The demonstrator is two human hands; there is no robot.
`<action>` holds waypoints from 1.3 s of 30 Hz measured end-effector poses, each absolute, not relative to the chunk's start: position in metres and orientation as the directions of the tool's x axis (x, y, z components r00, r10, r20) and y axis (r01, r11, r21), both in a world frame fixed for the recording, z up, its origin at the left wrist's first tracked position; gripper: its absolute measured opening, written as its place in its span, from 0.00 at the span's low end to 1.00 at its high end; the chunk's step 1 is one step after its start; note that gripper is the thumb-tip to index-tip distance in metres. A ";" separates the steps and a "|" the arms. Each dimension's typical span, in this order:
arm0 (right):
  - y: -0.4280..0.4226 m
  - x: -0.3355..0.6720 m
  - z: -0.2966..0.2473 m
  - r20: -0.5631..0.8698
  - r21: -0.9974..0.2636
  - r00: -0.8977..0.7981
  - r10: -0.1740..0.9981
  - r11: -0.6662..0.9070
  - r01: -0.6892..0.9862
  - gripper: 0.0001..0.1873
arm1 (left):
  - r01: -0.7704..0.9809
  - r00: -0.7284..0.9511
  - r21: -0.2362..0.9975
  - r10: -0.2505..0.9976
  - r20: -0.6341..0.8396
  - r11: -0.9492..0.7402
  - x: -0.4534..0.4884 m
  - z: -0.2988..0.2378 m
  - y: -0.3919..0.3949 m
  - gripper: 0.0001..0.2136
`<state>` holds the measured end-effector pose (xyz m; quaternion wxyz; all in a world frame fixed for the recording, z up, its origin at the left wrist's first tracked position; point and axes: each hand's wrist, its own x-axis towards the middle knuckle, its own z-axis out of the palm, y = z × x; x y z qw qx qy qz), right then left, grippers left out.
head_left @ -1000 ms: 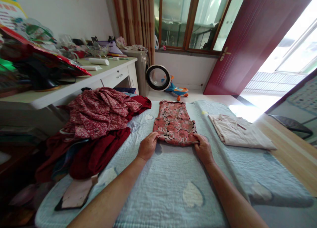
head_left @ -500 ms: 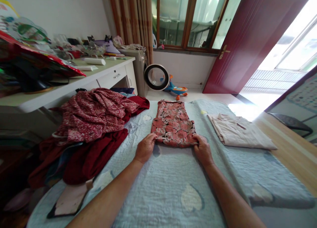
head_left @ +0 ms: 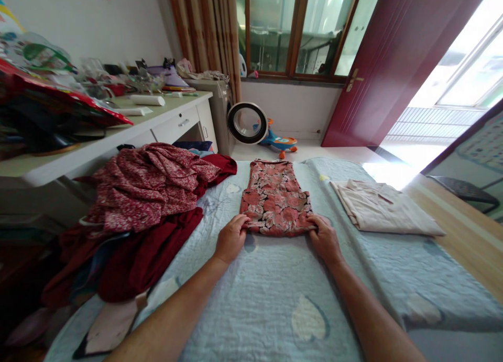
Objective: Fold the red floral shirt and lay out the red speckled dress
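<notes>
A folded red floral garment (head_left: 275, 197) lies flat on the pale blue quilted bed (head_left: 271, 294) in front of me. My left hand (head_left: 231, 239) pinches its near left corner with the fingers curled over the fabric. My right hand (head_left: 324, 238) grips the near right corner the same way. Both forearms reach forward over the quilt.
A heap of red patterned and dark red clothes (head_left: 145, 199) lies on the bed's left side. A folded beige garment (head_left: 383, 212) rests to the right. A cluttered white desk (head_left: 129, 129) stands at left; a fan (head_left: 247, 123), a toy (head_left: 281, 142) and a red door (head_left: 396, 58) lie beyond.
Both hands keep hold of the garment's near corners. The near edge has shifted slightly toward the far side, and the view has tilted a little.
</notes>
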<state>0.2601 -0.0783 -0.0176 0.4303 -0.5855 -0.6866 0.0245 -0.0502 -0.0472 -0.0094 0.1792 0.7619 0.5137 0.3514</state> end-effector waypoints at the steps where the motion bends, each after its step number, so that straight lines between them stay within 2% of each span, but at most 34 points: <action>1: -0.078 0.260 -0.017 0.563 -0.537 0.056 0.824 0.314 0.783 0.15 | 0.658 0.228 0.633 0.909 0.349 -0.408 -0.050 -0.009 -0.047 0.19; 11: -0.079 0.260 -0.017 0.547 -0.561 0.067 0.835 0.306 0.769 0.16 | 0.620 0.210 0.663 0.903 0.375 -0.420 -0.051 -0.011 -0.045 0.12; 17: -0.079 0.262 -0.018 0.488 -0.638 0.149 0.860 0.236 0.733 0.25 | 0.581 0.198 0.698 0.905 0.376 -0.418 -0.052 -0.009 -0.046 0.12; 22: -0.080 0.263 -0.016 0.447 -0.699 0.152 0.881 0.238 0.675 0.18 | 0.556 0.223 0.722 0.911 0.347 -0.411 -0.052 -0.003 -0.042 0.13; 25: -0.074 0.266 -0.012 0.371 -0.773 0.187 0.910 0.191 0.605 0.16 | 0.528 0.235 0.747 0.915 0.328 -0.403 -0.052 0.005 -0.036 0.12; 30: -0.052 0.276 0.016 0.136 -0.932 0.215 0.967 0.052 0.358 0.15 | 0.443 0.198 0.838 0.946 0.256 -0.319 -0.049 0.030 -0.020 0.13; 34: -0.024 0.281 0.051 0.173 -0.912 0.186 0.967 0.086 0.401 0.15 | 0.310 0.191 0.929 0.971 0.146 -0.200 -0.044 0.055 0.002 0.15; 39: 0.018 0.284 0.083 0.152 -0.909 0.163 0.975 0.073 0.410 0.14 | 0.283 0.188 0.947 0.977 0.100 -0.152 -0.039 0.078 0.050 0.14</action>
